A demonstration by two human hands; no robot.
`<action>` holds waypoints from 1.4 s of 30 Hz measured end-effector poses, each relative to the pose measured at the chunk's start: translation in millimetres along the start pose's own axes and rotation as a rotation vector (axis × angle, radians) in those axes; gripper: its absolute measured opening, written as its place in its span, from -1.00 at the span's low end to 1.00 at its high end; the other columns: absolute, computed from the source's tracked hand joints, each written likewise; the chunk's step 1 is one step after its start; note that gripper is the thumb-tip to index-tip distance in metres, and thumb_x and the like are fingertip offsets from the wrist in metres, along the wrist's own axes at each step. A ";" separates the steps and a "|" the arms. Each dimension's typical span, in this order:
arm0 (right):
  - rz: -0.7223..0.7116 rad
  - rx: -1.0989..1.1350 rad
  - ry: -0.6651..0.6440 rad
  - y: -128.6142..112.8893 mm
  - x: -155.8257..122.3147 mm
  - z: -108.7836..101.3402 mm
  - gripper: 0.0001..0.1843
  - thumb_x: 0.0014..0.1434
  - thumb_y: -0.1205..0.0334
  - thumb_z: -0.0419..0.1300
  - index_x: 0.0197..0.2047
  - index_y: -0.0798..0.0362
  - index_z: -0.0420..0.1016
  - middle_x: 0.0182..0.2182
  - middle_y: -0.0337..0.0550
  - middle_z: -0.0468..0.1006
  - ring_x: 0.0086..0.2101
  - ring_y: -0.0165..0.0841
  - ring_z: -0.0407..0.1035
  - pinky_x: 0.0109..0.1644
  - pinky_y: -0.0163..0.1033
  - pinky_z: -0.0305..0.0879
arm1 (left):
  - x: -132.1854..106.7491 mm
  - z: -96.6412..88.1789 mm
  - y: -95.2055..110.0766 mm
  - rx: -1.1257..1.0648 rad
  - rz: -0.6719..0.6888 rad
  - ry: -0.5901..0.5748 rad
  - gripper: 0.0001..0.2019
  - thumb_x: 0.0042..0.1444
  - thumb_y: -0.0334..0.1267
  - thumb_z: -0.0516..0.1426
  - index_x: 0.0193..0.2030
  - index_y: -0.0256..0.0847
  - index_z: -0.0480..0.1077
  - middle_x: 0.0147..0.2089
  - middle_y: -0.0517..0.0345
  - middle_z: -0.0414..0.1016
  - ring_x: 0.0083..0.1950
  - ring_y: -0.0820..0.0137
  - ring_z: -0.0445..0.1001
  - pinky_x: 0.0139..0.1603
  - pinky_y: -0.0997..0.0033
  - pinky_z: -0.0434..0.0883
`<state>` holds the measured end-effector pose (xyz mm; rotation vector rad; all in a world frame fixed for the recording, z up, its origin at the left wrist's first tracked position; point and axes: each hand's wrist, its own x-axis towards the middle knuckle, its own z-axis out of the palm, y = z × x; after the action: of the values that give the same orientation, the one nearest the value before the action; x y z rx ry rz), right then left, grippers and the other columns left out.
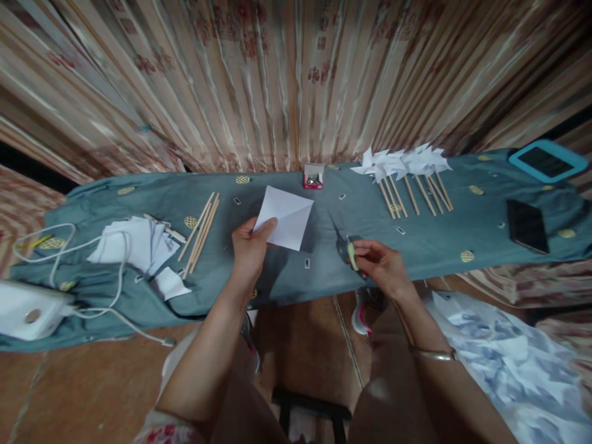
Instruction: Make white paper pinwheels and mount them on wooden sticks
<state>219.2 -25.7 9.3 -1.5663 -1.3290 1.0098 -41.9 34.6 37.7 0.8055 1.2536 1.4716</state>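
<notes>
My left hand (252,243) grips a square white sheet of paper (289,216) by its left edge, thumb on top. Faint diagonal creases cross the sheet, which is held above the cloth-covered table. To the right, my right hand (382,262) has its fingers closed on the pale green handle of a pair of scissors (352,254). The dark blades point away from me and are hard to make out against the cloth. A small red box (313,177) of shiny metal pins stands open beyond the paper.
Paper pinwheels (402,163) on sticks lie at the back right. Wooden sticks (201,237), a stack of paper (134,243) and a white device (34,311) with a cable are at left. A phone (527,225) and blue-framed tablet (548,160) lie right. A bag of white paper pieces (513,364) stands below.
</notes>
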 end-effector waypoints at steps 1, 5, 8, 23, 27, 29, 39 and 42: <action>0.043 0.055 -0.037 -3.9 -4.7 10.1 -0.66 0.03 0.07 0.31 -0.10 -0.06 0.51 -0.34 -0.07 0.66 -0.43 -0.19 0.52 -0.50 -0.18 0.32 | 0.7 0.2 0.7 -0.004 0.005 0.002 -0.72 -0.24 -0.14 0.38 -0.41 -0.27 0.55 -0.50 0.21 0.52 -0.51 0.43 0.43 -0.53 0.49 0.39; 0.269 0.474 -0.199 -23.7 -23.3 45.2 -0.45 -0.13 0.02 0.47 -0.05 -0.02 0.54 -0.35 -0.17 0.66 -0.40 -0.33 0.52 -0.38 -0.25 0.39 | 4.4 1.3 2.3 -0.010 0.009 0.028 -0.68 -0.24 -0.11 0.38 -0.37 -0.27 0.55 -0.48 0.21 0.53 -0.52 0.45 0.43 -0.56 0.51 0.40; 0.363 0.652 -0.284 -37.1 -32.8 57.6 -0.44 -0.15 -0.07 0.50 -0.11 0.01 0.58 -0.41 -0.18 0.65 -0.47 -0.42 0.44 -0.46 -0.33 0.25 | 7.3 2.8 1.8 0.007 0.018 0.032 -0.68 -0.22 -0.09 0.37 -0.36 -0.26 0.55 -0.47 0.20 0.53 -0.52 0.44 0.43 -0.56 0.50 0.39; 0.215 0.516 -0.453 -35.8 -41.0 41.9 -0.34 0.03 -0.34 0.28 -0.05 0.05 0.57 -0.40 -0.16 0.58 -0.42 -0.40 0.32 -0.32 -0.25 0.29 | 4.7 24.3 -10.7 0.028 -0.007 -0.037 -0.66 -0.17 -0.07 0.35 -0.31 -0.28 0.53 -0.44 0.19 0.53 -0.49 0.45 0.45 -0.59 0.52 0.44; 0.225 0.482 -0.455 -35.9 -41.0 35.5 -0.31 0.00 -0.33 0.31 -0.03 0.09 0.56 -0.38 -0.15 0.58 -0.41 -0.40 0.35 -0.28 -0.23 0.32 | 1.1 31.7 -15.7 0.044 -0.028 -0.073 -0.67 -0.19 -0.09 0.33 -0.31 -0.27 0.52 -0.42 0.18 0.54 -0.50 0.44 0.45 -0.63 0.52 0.44; 0.237 0.490 -0.447 -36.0 -41.0 33.3 -0.28 -0.01 -0.33 0.33 0.00 0.11 0.55 -0.39 -0.16 0.58 -0.42 -0.41 0.36 -0.28 -0.24 0.32 | -0.3 34.8 -18.7 0.053 -0.028 -0.087 -0.68 -0.18 -0.11 0.32 -0.31 -0.27 0.52 -0.42 0.17 0.54 -0.49 0.42 0.46 -0.64 0.51 0.45; 0.193 0.461 -0.441 -32.5 -40.5 31.2 -0.34 0.10 -0.26 0.28 0.03 0.13 0.53 -0.41 -0.15 0.56 -0.44 -0.40 0.37 -0.30 -0.23 0.34 | -1.7 42.3 -27.7 0.092 -0.025 -0.115 -0.72 -0.13 -0.13 0.29 -0.31 -0.27 0.51 -0.43 0.15 0.52 -0.50 0.41 0.46 -0.66 0.50 0.46; 0.190 0.475 -0.438 -31.4 -40.9 31.4 -0.35 0.09 -0.25 0.29 0.02 0.13 0.53 -0.42 -0.16 0.56 -0.45 -0.41 0.37 -0.31 -0.23 0.33 | -3.5 43.5 -27.2 0.081 -0.040 -0.117 -0.73 -0.15 -0.15 0.29 -0.32 -0.28 0.51 -0.45 0.17 0.50 -0.53 0.43 0.44 -0.68 0.50 0.46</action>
<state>174.6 -60.2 30.9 -1.1587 -1.1104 1.7195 6.4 43.1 22.4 0.9024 1.2397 1.3300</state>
